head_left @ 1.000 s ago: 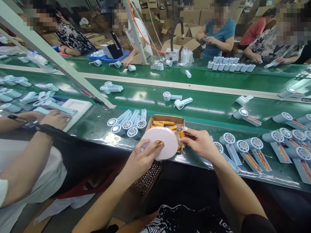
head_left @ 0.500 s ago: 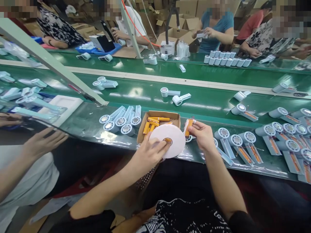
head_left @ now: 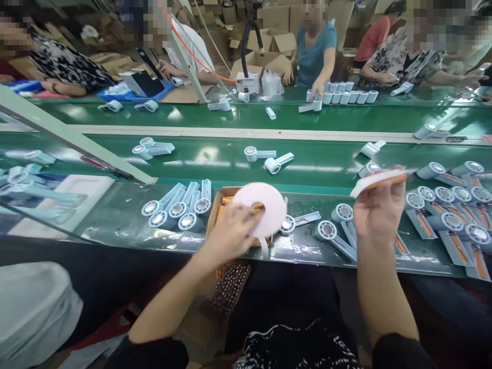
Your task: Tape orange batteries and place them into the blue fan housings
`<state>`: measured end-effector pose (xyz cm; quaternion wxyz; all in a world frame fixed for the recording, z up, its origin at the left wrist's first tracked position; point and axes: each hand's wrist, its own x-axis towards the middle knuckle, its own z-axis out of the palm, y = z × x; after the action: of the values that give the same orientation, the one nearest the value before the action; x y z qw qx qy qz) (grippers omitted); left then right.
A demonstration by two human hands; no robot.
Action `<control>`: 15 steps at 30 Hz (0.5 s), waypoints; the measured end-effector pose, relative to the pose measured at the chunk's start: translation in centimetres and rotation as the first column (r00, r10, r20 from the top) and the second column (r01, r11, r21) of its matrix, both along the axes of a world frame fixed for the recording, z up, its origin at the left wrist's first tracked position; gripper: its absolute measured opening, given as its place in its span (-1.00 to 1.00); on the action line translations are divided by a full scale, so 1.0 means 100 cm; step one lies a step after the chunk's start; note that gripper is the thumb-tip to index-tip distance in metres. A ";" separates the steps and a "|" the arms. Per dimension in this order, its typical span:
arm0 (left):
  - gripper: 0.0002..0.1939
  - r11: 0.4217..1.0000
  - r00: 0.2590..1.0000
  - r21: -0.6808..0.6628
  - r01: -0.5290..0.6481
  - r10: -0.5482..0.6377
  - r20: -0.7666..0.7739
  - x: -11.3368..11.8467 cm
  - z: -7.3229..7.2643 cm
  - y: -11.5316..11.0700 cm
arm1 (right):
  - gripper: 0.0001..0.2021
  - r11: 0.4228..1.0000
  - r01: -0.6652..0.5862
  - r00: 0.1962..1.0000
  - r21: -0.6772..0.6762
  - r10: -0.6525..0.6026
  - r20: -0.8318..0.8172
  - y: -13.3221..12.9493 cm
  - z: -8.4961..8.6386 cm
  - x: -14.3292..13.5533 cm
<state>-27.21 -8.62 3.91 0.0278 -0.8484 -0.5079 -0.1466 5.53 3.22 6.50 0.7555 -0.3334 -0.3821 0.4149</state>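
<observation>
My left hand [head_left: 234, 228] grips a white tape roll [head_left: 271, 205] near its centre hole, above a cardboard box [head_left: 215, 205] of orange battery packs [head_left: 223, 207]. A short tail of tape hangs below the roll. Raised to the right, my right hand [head_left: 378, 210] is closed on an orange battery pack [head_left: 388, 177] with a white strip of tape [head_left: 365, 183] reaching left from it; both are blurred. Between my hands a fan body [head_left: 287, 224] lies on the bench beside the box, and another fan body [head_left: 327, 230] rests nearer my right hand.
Fan bodies [head_left: 179, 209] are grouped left of the box, and several with orange packs [head_left: 449, 221] crowd the right. More lie on the green belt [head_left: 215, 154]. A slanted metal post [head_left: 77, 136] crosses the left. People work across the line.
My right hand has moved right, away from the roll, with the battery pack and a white strip. A tape tail now hangs under the roll. Across the line, a person's hand has reached down to a fan body.
</observation>
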 end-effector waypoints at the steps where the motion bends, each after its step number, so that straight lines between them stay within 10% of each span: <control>1: -0.44 0.997 0.999 -0.072 -0.036 0.035 -0.010 -0.012 0.001 0.020 | -0.49 0.998 -0.049 0.999 -0.046 0.049 0.015 -0.014 -0.008 0.007; 5: -0.31 0.948 0.999 -0.317 0.031 -0.023 0.029 -0.049 0.008 0.073 | -0.46 0.968 -0.005 0.995 -0.252 0.031 0.096 -0.101 -0.068 0.064; 9: -0.48 0.973 0.985 -0.226 0.037 0.002 0.171 -0.034 0.026 0.115 | -0.52 0.853 0.202 0.979 -0.482 -0.160 0.126 -0.178 -0.124 0.155; 15: -0.45 0.884 0.994 -0.459 0.089 -0.053 0.092 0.152 0.030 0.284 | -0.52 0.725 0.374 0.920 -0.579 -0.369 0.133 -0.196 -0.147 0.207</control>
<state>-12.05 19.79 6.96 -0.1999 -0.8424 -0.4975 -0.0548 26.25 -16.40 -8.25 0.6787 -0.6238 -0.1616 0.3522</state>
